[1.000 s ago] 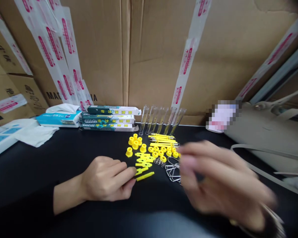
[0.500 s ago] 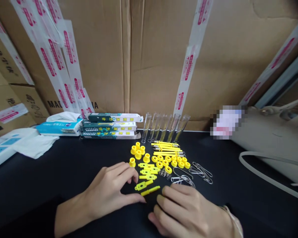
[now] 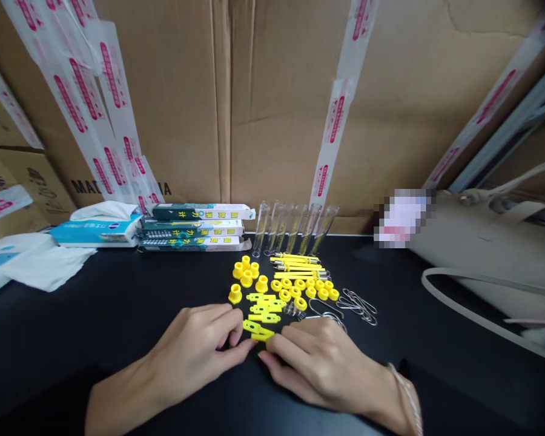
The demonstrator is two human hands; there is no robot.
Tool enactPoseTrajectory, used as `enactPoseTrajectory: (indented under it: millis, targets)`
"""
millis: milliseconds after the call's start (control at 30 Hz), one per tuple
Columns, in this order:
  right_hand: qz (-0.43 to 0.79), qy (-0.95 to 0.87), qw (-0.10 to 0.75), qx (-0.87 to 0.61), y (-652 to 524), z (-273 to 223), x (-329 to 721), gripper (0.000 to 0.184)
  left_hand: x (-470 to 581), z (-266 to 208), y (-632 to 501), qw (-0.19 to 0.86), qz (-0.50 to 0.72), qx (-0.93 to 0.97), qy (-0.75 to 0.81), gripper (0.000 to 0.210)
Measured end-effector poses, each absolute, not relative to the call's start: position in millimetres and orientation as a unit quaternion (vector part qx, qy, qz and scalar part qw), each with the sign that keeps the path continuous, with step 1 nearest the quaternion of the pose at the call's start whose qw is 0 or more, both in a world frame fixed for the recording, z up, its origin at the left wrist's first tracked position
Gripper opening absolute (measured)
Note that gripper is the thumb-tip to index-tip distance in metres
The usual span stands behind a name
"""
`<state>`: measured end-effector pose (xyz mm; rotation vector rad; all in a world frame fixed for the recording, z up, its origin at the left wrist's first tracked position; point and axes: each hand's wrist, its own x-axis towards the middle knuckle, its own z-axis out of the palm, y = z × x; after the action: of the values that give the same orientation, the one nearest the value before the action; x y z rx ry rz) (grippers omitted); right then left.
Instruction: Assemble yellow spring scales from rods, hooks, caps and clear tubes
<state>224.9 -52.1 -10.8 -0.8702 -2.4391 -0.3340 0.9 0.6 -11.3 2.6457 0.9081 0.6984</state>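
My left hand [image 3: 204, 345] rests on the black tabletop with bent fingers. Its thumb reaches to the left end of a slim yellow plastic piece [image 3: 263, 335], and a gap shows between thumb and forefinger. From the other side, my right hand [image 3: 327, 363] has its bent forefinger at the right end of the same piece, with the thumb a little apart below. Neither hand visibly grips it. Just beyond lie several similar yellow slotted pieces [image 3: 264, 317]. Small metal springs [image 3: 292, 309] and bent wire hooks [image 3: 327, 307] lie beyond my right hand, which partly hides the hooks.
Yellow flanged caps [image 3: 247, 278], yellow rings [image 3: 300, 304] and yellow rods with metal ends [image 3: 300, 275] lie farther back. Clear tubes [image 3: 292, 230] stand against a cardboard box [image 3: 177, 109]. Printed slim boxes [image 3: 195, 230] and a tissue pack [image 3: 95, 231] are left, a bag [image 3: 476, 254] right.
My hands have come closer together around the nearest yellow piece, which has moved away from me towards the other slotted pieces. The whole view has shifted slightly.
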Motion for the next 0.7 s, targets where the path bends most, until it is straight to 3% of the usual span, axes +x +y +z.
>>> enactPoseTrajectory:
  millis: [300,433,700]
  targets:
    - [-0.174,-0.896,0.258,-0.318,-52.1,-9.7,227.2,0.039,1.3,-9.1,-0.3,0.068,0.277,0.924,0.256,0.036]
    - [-0.164,-0.896,0.285,-0.298,-53.1,-7.9,229.8,0.039,-1.5,-12.7,0.1,0.044,0.297,0.932,0.201,0.031]
    - [-0.152,-0.873,0.362,-0.287,-54.5,-1.8,236.5,0.049,-2.2,-13.4,7.6,0.209,0.375,0.868,0.247,0.053]
